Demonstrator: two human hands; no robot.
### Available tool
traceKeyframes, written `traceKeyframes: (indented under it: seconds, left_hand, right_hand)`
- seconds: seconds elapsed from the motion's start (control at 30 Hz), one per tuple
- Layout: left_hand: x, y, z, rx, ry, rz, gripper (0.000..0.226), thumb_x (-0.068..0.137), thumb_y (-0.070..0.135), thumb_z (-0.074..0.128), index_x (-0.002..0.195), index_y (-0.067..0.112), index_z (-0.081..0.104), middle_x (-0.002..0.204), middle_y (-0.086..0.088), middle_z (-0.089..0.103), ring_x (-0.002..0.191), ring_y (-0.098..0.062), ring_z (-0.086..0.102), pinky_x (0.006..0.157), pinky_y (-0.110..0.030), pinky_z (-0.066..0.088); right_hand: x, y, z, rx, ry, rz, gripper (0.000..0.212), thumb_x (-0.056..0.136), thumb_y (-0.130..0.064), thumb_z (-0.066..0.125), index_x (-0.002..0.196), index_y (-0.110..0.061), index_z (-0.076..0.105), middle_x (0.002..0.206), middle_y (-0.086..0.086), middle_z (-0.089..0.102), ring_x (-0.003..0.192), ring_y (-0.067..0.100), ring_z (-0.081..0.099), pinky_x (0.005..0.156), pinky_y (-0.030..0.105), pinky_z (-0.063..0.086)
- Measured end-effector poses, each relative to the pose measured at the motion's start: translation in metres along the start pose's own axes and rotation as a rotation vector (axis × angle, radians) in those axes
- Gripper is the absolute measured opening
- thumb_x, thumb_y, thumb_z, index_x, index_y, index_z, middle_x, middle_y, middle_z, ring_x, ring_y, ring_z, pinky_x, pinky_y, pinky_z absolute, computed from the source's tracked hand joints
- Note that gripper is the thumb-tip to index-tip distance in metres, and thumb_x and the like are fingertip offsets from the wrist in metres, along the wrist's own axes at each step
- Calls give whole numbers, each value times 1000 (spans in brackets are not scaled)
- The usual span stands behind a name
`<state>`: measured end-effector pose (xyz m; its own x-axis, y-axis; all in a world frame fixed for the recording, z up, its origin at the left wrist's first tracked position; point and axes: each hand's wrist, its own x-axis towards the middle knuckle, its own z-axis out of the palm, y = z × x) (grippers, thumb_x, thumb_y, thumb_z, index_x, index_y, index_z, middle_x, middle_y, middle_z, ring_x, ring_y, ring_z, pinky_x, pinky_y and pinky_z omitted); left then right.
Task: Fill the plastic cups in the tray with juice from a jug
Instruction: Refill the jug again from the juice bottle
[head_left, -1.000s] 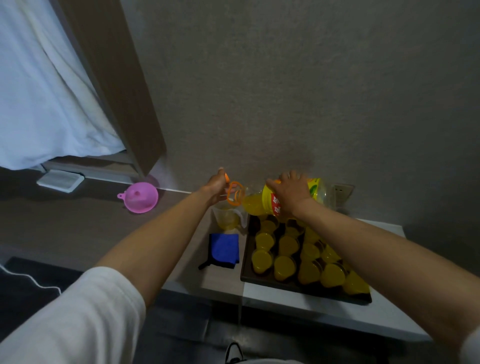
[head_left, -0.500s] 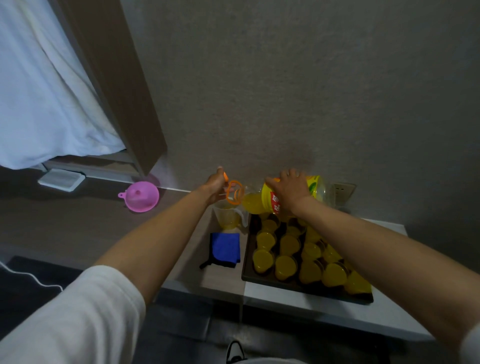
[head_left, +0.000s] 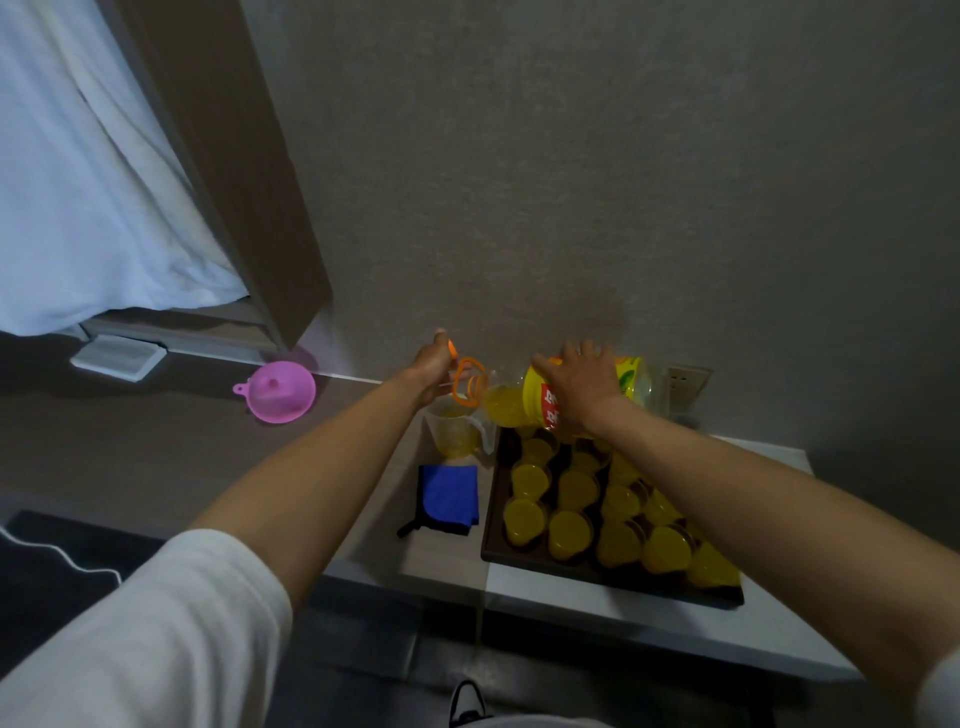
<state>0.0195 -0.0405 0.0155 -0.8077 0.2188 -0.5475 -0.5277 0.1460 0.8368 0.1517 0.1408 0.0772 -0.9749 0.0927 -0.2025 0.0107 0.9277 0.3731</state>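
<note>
Bottle (head_left: 631, 379) unmoved; grey wall (head_left: 571, 182) behind table (head_left: 623, 618).

right forearm (head_left: 753, 499) hides several cups (head_left: 571, 527); bottle (head_left: 631, 376) label text too blurred to read.

Label on the juice bottle, too blurred to read

The only print in view sits on the big yellow juice bottle (head_left: 631, 382), held tipped on its side: a red patch (head_left: 549, 408) on its yellow label carries a few white characters, partly covered by the right hand (head_left: 582, 382) and too small and soft to make out. Nearer the bottle's base the label shows a green and yellow picture, with no legible words on it. No brand, number or sign can be read anywhere else.
</note>
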Motion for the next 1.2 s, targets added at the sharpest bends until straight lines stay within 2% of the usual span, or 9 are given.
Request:
traceKeyframes:
  seconds: [0.2, 0.37, 0.43, 0.5, 0.6, 0.67, 0.87, 1.07, 1.2]
  left_hand:
    - [-2, 1, 0, -17, 5, 2, 54, 109, 53, 18, 84, 16, 49, 115, -13, 67, 84, -16, 67, 64, -29, 42]
    - [-7, 3, -1, -16, 43, 28, 53, 109, 51, 19, 83, 16, 48, 97, -9, 68, 78, -14, 66, 53, -25, 47]
    - [-5, 5, -1, -16, 85, 69, 55, 108, 53, 20, 83, 14, 50, 93, -11, 71, 76, -17, 68, 56, -24, 49]
    - [-4, 9, -1, 22, 118, 136, 56, 108, 54, 21, 85, 14, 54, 92, -12, 72, 80, -20, 70, 63, -27, 47]
    - [-11, 22, 4, 42, 173, 259, 51, 109, 47, 23, 75, 18, 47, 76, -7, 66, 75, -20, 68, 54, -26, 40]
    - [-16, 30, 8, 57, 201, 344, 49, 109, 45, 24, 73, 20, 44, 72, -7, 63, 68, -20, 62, 57, -28, 39]
    - [-28, 47, 19, 194, 286, 537, 48, 106, 53, 25, 77, 22, 47, 72, 0, 63, 64, -14, 57, 64, -29, 43]
    - [-48, 70, 34, 204, 335, 711, 42, 107, 49, 33, 91, 17, 55, 88, -1, 66, 83, -19, 63, 78, -33, 46]
    - [-65, 84, 38, 203, 357, 838, 35, 107, 45, 36, 87, 19, 48, 80, 1, 64, 74, -16, 61, 77, -37, 49]
  right_hand:
    - [1, 0, 2, 4, 4, 0, 119, 65, -60, 86, 158, -36, 15, 153, 16, 37, 139, 40, 37, 111, 55, 34]
    - [1, -2, 4, 41, 10, 5, 119, 65, -60, 86, 157, -36, 16, 152, 17, 37, 139, 41, 37, 112, 55, 35]
    - [1, -1, 6, 97, 0, 14, 119, 65, -64, 85, 158, -36, 16, 156, 17, 34, 142, 42, 35, 114, 58, 33]
    - [0, 0, 9, 187, -12, 33, 119, 65, -66, 83, 158, -36, 16, 160, 17, 31, 144, 43, 32, 115, 60, 31]
    - [0, -1, 13, 301, -11, 58, 120, 64, -66, 84, 158, -35, 17, 160, 16, 31, 145, 44, 31, 113, 60, 31]
    - [0, -2, 13, 355, 4, 70, 119, 64, -66, 84, 158, -35, 17, 158, 16, 34, 143, 44, 32, 112, 59, 32]
    - [3, -4, 13, 631, 38, 107, 122, 62, -64, 87, 157, -34, 17, 155, 14, 37, 141, 41, 37, 109, 57, 41]
    - [4, -18, 17, 1057, 82, 114, 129, 49, -62, 92, 152, -28, 23, 146, 7, 47, 128, 34, 52, 100, 48, 51]
    - [3, -29, 15, 1264, 41, 97, 118, 60, -49, 96, 149, -21, 24, 132, 1, 50, 121, 27, 55, 97, 44, 52]
